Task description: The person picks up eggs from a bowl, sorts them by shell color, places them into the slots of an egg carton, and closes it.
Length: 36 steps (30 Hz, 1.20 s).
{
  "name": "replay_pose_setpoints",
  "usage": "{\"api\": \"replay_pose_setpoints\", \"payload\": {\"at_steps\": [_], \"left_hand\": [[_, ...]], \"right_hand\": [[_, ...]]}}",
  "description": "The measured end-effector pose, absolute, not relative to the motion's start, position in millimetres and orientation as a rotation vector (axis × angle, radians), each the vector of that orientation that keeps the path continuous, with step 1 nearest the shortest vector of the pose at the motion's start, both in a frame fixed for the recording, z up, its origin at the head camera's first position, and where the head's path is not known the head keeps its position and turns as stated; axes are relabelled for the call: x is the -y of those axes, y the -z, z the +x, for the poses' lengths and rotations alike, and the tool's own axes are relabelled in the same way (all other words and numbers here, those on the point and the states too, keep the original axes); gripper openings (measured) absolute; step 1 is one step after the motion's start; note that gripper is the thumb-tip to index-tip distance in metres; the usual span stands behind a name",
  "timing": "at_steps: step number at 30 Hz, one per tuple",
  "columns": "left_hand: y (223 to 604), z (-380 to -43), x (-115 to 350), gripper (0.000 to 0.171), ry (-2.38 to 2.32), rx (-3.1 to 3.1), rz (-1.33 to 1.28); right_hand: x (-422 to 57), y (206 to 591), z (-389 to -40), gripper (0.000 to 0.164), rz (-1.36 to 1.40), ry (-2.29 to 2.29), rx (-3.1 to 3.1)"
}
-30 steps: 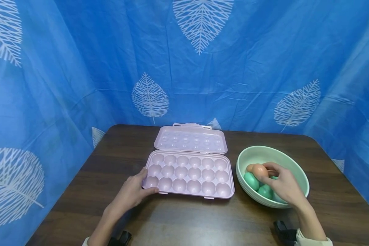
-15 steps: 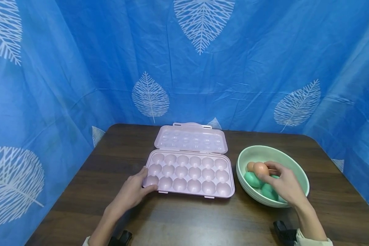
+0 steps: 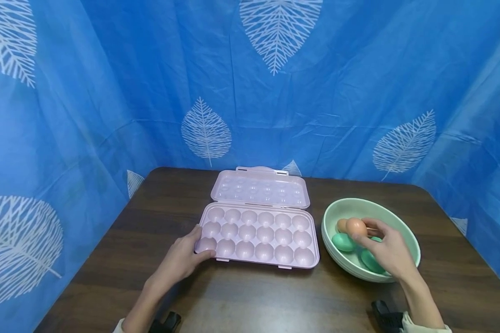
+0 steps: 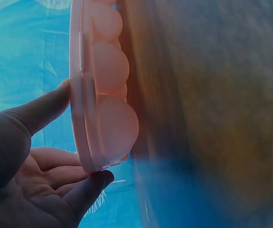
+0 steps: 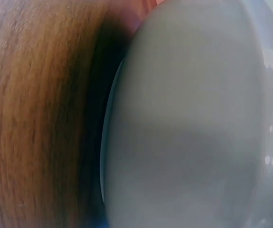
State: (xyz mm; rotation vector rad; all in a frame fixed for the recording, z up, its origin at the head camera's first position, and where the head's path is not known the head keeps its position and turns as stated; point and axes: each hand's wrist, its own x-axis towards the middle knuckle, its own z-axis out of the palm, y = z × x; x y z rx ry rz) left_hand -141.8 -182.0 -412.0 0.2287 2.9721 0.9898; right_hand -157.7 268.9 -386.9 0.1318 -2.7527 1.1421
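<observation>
A pink egg tray [image 3: 256, 235] with rows of round hollows lies with its lid [image 3: 260, 188] folded back behind it. At its near left corner, my left hand [image 3: 181, 259] grips the edge; the left wrist view has the thumb [image 4: 51, 102] on the rim and the fingers around the tray's end. Over a pale green bowl [image 3: 337, 210], my right hand [image 3: 385, 245] pinches a brown egg [image 3: 356, 227] between thumb and fingers. Beneath it in the bowl are another brown egg [image 3: 341, 225] and green eggs [image 3: 343, 242], partly hidden by the hand.
Everything stands on a dark wooden table [image 3: 250, 300]. A blue curtain [image 3: 150, 92] with white leaf prints hangs behind and at both sides. The bowl's outer wall [image 5: 188, 114] fills much of the right wrist view.
My right hand has shifted the brown egg slightly right and up, and the green eggs in the bowl have moved a little. My left hand stays on the tray corner.
</observation>
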Motion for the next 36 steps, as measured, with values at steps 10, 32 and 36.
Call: {"api": "replay_pose_setpoints", "payload": {"at_steps": [10, 32, 36], "left_hand": [[409.3, -141.9, 184.3, 0.079, -0.982, -2.978, 0.226], [411.1, -144.8, 182.0, 0.078, -0.966, -2.939, 0.196], [411.1, -144.3, 181.9, 0.078, -0.972, -2.939, 0.207]], "right_hand": [[-253.6, 381.8, -158.1, 0.050, 0.176, -1.152, 2.653], [-198.5, 363.9, -160.9, 0.046, 0.266, -1.412, 2.522], [-195.1, 364.6, -160.8, 0.046, 0.279, -1.394, 2.549]]}}
